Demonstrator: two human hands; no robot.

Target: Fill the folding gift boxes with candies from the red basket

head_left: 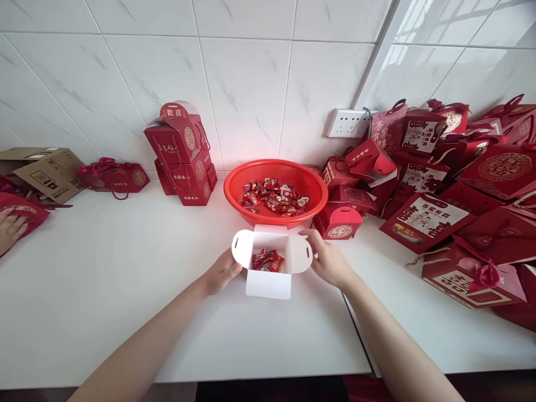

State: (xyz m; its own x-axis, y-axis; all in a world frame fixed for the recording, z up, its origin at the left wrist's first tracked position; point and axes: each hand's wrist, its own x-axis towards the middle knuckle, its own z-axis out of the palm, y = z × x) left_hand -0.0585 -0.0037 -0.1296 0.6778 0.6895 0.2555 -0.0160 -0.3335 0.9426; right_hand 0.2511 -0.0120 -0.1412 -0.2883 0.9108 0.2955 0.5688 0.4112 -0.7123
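Note:
An open gift box, white inside, stands on the counter with its flaps spread outward. Several red-wrapped candies lie in it. My left hand grips the box's left side, thumb by the rounded left flap. On the other side my right hand has its fingers curled at the right flap, fingertips partly behind it. Just behind the box sits a red plastic basket with more wrapped candies inside.
Two red boxes are stacked at the back left. Many red gift boxes crowd the right side below a power strip. A cardboard box and another person's hand on a red bag are at far left.

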